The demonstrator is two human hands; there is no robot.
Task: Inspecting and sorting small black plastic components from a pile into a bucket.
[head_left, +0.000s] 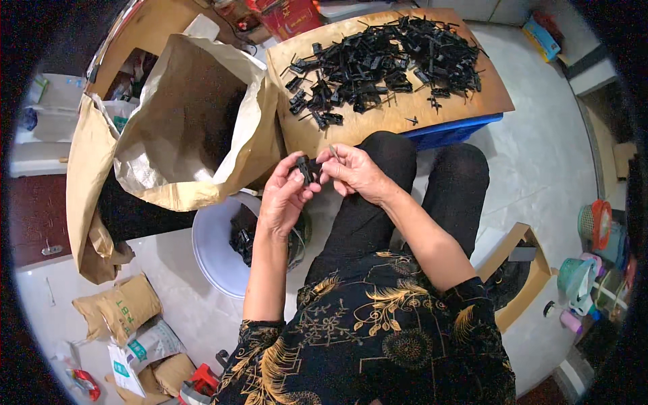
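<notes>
Right now 2 hands meet over lap: left hand (287,192) pinches small black clip (307,169), right hand (354,172) grips thin metal pin (333,152) just beside it; black parts pile (385,61) on surface (405,118) beyond.

Both hands meet over the knees: the left hand (283,196) and right hand (354,172) pinch one clip (308,169) between them. Just beyond the grip lies a board (398,115) bearing a pile of clips (385,64). Left of the grip stands an open sack (182,121); below it, near the left wrist, a basin (212,246) with more parts; right of it, well apart, a box (520,270)
</notes>
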